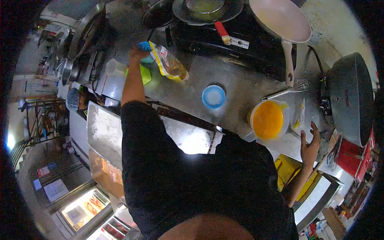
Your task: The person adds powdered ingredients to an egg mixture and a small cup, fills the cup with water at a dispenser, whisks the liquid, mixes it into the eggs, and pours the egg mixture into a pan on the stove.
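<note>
As our left hand (137, 54) meets the blue item (144, 46), grip unclear, let's mind the jug (286, 120) near our splayed right hand (310, 146).

A loose black shirt (208, 184) spreads towards six o'clock. Its wide left sleeve (138, 124), at nine o'clock, leaves the left forearm (135, 86) bare; the right hand (310, 148), towards three o'clock, is bare too.

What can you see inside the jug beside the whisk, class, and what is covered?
Inside the jug is an orange-yellow liquid, its top surface in plain view. The liquid covers the jug's bottom, so anything lying beneath the surface cannot be seen.
</note>
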`<action>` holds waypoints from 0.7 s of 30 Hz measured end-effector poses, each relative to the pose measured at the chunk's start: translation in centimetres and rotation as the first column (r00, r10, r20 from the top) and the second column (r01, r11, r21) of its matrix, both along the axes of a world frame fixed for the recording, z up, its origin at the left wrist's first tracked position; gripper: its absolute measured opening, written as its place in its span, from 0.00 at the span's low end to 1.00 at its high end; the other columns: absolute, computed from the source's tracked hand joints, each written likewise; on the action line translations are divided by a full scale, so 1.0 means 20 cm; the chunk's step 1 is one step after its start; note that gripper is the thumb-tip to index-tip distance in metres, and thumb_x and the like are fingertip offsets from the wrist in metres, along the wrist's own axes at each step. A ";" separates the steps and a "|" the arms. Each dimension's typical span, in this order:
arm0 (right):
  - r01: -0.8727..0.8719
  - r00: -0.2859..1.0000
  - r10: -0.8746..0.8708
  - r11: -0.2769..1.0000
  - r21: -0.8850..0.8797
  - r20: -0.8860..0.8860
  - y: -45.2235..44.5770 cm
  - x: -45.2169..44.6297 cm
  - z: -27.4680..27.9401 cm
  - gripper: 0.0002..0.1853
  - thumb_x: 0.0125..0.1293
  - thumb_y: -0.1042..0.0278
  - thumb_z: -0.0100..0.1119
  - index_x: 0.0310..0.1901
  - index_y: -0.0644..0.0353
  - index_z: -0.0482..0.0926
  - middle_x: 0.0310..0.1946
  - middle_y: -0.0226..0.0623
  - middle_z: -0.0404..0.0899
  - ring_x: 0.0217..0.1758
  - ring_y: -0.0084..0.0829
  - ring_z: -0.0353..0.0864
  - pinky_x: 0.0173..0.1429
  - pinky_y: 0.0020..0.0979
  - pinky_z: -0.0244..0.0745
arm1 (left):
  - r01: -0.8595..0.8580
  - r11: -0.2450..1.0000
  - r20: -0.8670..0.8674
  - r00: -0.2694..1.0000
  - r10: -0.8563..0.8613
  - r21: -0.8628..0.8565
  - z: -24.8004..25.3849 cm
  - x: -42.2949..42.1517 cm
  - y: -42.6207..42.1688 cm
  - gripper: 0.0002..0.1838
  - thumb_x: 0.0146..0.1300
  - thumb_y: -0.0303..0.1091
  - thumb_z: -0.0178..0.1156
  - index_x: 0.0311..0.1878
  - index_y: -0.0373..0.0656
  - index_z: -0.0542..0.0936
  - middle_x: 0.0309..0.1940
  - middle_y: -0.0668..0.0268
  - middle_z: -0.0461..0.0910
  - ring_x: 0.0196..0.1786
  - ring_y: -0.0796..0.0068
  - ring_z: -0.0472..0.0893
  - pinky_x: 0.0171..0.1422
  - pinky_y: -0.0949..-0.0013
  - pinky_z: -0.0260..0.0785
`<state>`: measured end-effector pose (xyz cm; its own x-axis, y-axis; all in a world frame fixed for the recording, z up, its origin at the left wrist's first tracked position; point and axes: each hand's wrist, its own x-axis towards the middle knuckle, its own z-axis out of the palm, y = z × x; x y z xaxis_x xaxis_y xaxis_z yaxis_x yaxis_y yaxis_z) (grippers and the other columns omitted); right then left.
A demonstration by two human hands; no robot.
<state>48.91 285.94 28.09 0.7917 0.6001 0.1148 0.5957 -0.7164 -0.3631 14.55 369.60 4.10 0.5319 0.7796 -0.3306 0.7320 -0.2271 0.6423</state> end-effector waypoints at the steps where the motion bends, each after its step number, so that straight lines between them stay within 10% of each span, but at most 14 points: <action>1: 0.017 1.000 -0.017 1.000 -0.022 -0.005 -0.01 -0.01 0.01 0.25 0.63 0.66 0.61 0.61 0.59 0.70 0.58 0.45 0.74 0.54 0.44 0.76 0.57 0.40 0.71 | 0.034 0.959 -0.233 0.972 0.033 0.281 0.08 -0.04 -0.10 0.55 0.36 0.72 0.66 0.65 0.47 0.67 0.62 0.55 0.71 0.64 0.55 0.71 0.70 0.55 0.60; 6: 0.122 0.989 -0.118 0.992 0.038 -0.090 -0.13 -0.06 -0.04 0.24 0.63 0.68 0.61 0.60 0.61 0.71 0.57 0.43 0.74 0.54 0.42 0.75 0.59 0.39 0.69 | 0.273 0.543 -0.442 0.872 0.209 0.794 0.13 -0.20 0.02 0.54 0.31 0.69 0.70 0.61 0.42 0.70 0.56 0.54 0.76 0.56 0.51 0.76 0.62 0.55 0.67; 11: 0.148 0.987 -0.156 0.970 0.194 0.029 -0.08 -0.11 0.11 0.21 0.61 0.74 0.61 0.57 0.66 0.72 0.55 0.45 0.76 0.56 0.39 0.74 0.64 0.36 0.64 | 0.058 0.819 -0.185 0.981 0.059 0.571 1.05 -0.02 -0.81 0.49 0.32 0.58 0.75 0.57 0.37 0.71 0.56 0.49 0.74 0.57 0.48 0.75 0.61 0.54 0.67; 13: 0.128 0.987 -0.151 0.947 0.295 0.056 -0.02 -0.11 0.14 0.21 0.60 0.68 0.63 0.55 0.63 0.74 0.53 0.45 0.77 0.59 0.42 0.74 0.65 0.39 0.63 | 0.158 0.686 -0.242 0.970 0.028 0.710 1.41 -0.01 -1.15 0.48 0.33 0.53 0.76 0.57 0.35 0.70 0.56 0.48 0.73 0.57 0.47 0.74 0.61 0.54 0.67; 16: 0.022 1.000 -0.012 0.917 0.398 -0.029 0.12 -0.16 0.20 0.23 0.56 0.63 0.66 0.53 0.62 0.75 0.49 0.45 0.78 0.55 0.41 0.76 0.64 0.36 0.65 | 0.296 0.461 -0.356 0.934 0.045 0.836 1.83 0.03 -1.68 0.51 0.33 0.49 0.77 0.62 0.38 0.65 0.55 0.48 0.72 0.57 0.47 0.74 0.60 0.54 0.68; 21: -0.492 0.761 0.645 0.646 0.584 -0.072 0.46 -0.31 0.29 0.49 0.37 0.43 0.75 0.63 0.55 0.67 0.65 0.48 0.62 0.70 0.54 0.56 0.71 0.54 0.50 | 0.405 0.689 -0.336 0.910 -0.242 0.601 2.19 0.29 -2.52 0.53 0.23 0.38 0.77 0.61 0.42 0.64 0.54 0.51 0.72 0.58 0.48 0.73 0.61 0.54 0.67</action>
